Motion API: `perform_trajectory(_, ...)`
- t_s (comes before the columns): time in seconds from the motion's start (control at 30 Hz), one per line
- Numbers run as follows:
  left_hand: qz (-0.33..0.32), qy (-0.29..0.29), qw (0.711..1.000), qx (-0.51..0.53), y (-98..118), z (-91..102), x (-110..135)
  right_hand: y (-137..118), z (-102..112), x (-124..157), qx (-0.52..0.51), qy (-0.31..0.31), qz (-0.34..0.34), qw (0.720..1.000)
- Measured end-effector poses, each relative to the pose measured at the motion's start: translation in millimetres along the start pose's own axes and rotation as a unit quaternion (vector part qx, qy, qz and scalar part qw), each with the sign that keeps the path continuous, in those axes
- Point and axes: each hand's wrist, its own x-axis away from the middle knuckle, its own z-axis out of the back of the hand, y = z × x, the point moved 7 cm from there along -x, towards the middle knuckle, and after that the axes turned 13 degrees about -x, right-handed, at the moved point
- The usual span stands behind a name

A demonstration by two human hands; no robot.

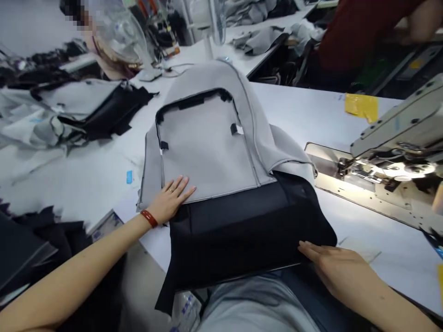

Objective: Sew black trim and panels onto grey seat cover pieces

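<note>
Our open left hand and right hand lie flat on the grey-and-black backpack panel

It sits mid-tabletop, its black end overhanging the near edge; that weight could drag it off if we let go, beside the sewing machine.

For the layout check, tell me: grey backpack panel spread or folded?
Spread: the grey panel lies flat on the table beneath the left hand.

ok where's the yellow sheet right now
In the head view, the yellow sheet lies on the white table toward the upper right, just behind the sewing machine and to the right of the grey backpack.
</note>
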Motion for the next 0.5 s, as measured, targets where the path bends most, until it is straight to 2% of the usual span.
perform_trajectory(0.1,0.001,0.078,0.995,0.063,6,7.7,27,0,7,-9,-0.152,-0.060,-0.059,0.985)
perform_trajectory(0.17,0.032,0.137,0.986,0.087,-2,15.3,45,-3,13,-26,-0.299,-0.058,-0.123,0.945)
perform_trajectory(0.23,0.081,0.178,0.977,0.083,-12,20.1,59,-7,12,-47,-0.443,-0.041,-0.184,0.877)
perform_trajectory(0.3,0.107,0.197,0.972,0.070,-19,26.4,68,-13,2,-67,-0.556,-0.044,-0.226,0.799)
perform_trajectory(0.37,0.121,0.202,0.970,0.063,-29,40.4,69,-17,-11,-88,-0.644,-0.046,-0.252,0.721)
perform_trajectory(0.4,0.133,0.200,0.969,0.059,-38,51.3,67,-15,-15,-99,-0.681,-0.027,-0.260,0.684)
perform_trajectory(0.47,0.179,0.189,0.964,0.049,-64,81.5,61,3,-14,-123,-0.733,0.070,-0.256,0.626)
perform_trajectory(0.5,0.207,0.182,0.960,0.049,-79,99.4,57,18,-7,-134,-0.742,0.141,-0.240,0.610)
